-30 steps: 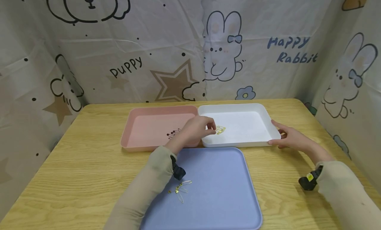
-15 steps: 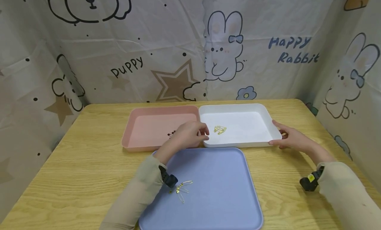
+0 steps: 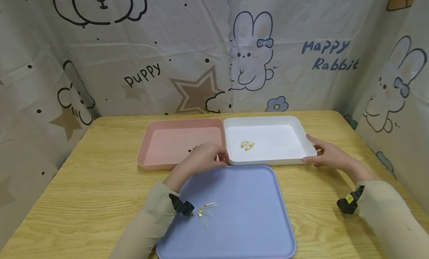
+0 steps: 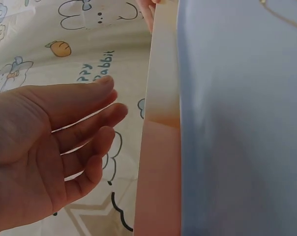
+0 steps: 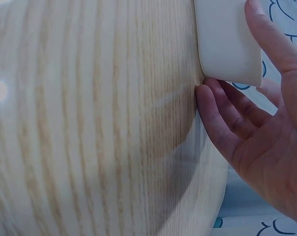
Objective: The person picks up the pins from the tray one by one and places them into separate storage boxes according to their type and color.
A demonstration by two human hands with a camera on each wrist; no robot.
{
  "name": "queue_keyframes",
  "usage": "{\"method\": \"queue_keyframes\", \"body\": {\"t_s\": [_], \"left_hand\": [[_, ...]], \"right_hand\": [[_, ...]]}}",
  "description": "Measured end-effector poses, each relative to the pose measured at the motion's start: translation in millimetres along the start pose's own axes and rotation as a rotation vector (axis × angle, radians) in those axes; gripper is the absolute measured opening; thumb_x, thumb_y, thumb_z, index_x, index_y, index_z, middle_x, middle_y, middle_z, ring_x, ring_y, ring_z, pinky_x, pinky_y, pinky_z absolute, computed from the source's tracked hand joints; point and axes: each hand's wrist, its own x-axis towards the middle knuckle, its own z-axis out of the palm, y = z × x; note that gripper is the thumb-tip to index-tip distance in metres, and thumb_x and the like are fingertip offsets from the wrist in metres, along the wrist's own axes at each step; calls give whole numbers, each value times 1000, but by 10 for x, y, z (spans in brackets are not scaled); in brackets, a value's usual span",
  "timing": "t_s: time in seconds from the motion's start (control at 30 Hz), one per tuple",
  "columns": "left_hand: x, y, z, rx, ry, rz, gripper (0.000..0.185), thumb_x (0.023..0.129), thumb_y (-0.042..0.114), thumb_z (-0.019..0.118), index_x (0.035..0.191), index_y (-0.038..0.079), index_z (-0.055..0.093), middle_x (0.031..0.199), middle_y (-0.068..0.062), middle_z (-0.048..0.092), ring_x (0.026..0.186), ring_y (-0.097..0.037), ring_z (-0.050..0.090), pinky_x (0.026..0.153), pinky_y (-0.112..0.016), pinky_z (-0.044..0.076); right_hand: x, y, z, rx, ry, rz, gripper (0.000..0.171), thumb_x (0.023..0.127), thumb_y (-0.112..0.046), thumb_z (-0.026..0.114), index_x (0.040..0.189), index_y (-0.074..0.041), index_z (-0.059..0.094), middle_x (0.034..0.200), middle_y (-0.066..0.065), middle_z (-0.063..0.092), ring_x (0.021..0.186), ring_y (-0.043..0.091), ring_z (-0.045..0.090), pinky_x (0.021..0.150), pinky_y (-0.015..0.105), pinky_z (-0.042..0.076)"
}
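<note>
A person sits at a light wooden table (image 3: 83, 184) hung round with cartoon-printed cloth. Three shallow plastic trays lie on it — a pink rectangular tray (image 3: 174, 141) at far left, a white rectangular tray (image 3: 268, 140) touching it on the right, and a larger lavender-blue square tray (image 3: 241, 210) nearest the person.

The left hand (image 3: 204, 160) hovers over the near edge where the pink and white trays meet, above the far rim of the blue tray. The left wrist view shows its fingers (image 4: 89, 128) loosely spread, lightly bent and holding nothing.

A small cluster of gold safety pins (image 3: 205, 211) lies on the blue tray near its left side, just beside the left wrist and on the person's side of the hand, so the hand is beyond them. The largest pin's long axis runs roughly left to right, tilted a little. The left hand is much the nearer; the right is well apart.

The right hand (image 3: 330, 156) rests on the table with its relaxed fingers (image 5: 222, 113) against the near right corner of the white tray, the thumb along its rim — steadying, not clamping. More small gold pins (image 3: 247, 145) sit inside the white tray, and a few dark pins (image 3: 194, 150) in the pink one, partly hidden by the left hand.
</note>
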Motion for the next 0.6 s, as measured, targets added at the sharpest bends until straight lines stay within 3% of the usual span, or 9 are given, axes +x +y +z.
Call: {"method": "queue_keyframes", "body": {"t_s": [0.17, 0.43, 0.6], "left_hand": [[-96, -18, 14, 4, -43, 38, 8, 79, 18, 70, 86, 15, 67, 73, 10, 58, 67, -6, 51, 62, -23, 42], [-244, -19, 49, 40, -142, -9, 12, 78, 25, 71, 85, 18, 66, 73, 12, 56, 68, -5, 51, 63, -25, 41], [-309, -26, 66, 50, -210, 12, 11, 75, 26, 73, 79, 21, 64, 69, 13, 55, 64, -5, 50, 61, -24, 41]], "right_hand": [[3, -4, 2, -6, 2, 8, 102, 77, -49, 65, 146, -13, 0, 115, 25, 42, 80, 20, 52, 69, 29, 42], [8, 4, 3, -10, 3, -2, 102, 77, -50, 65, 146, -12, 0, 114, 25, 43, 79, 20, 53, 69, 29, 42], [14, 19, 8, -7, 1, 1, 102, 77, -50, 65, 146, -12, 0, 115, 25, 43, 79, 20, 53, 68, 29, 42]]}}
